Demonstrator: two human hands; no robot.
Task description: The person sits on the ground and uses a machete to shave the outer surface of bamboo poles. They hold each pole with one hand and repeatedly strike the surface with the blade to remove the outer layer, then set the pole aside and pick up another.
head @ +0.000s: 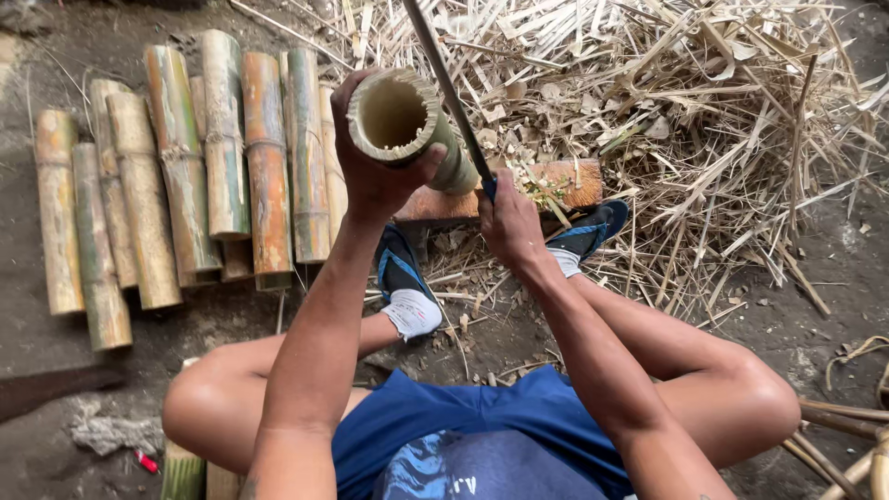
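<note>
bare dirt ground (56, 370), heap of dry bamboo shavings (722, 102), daylight

Soft, even daylight is falling from above, casting only faint shadows; focus is staying sharp centrally, with wide-angle stretching bending the frame edges.

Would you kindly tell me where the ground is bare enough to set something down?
Bare dirt lies left of and below the row of cut bamboo sections, and at the far right past the knee. The straw pile is crowded, as is the wooden block by the feet.
</note>
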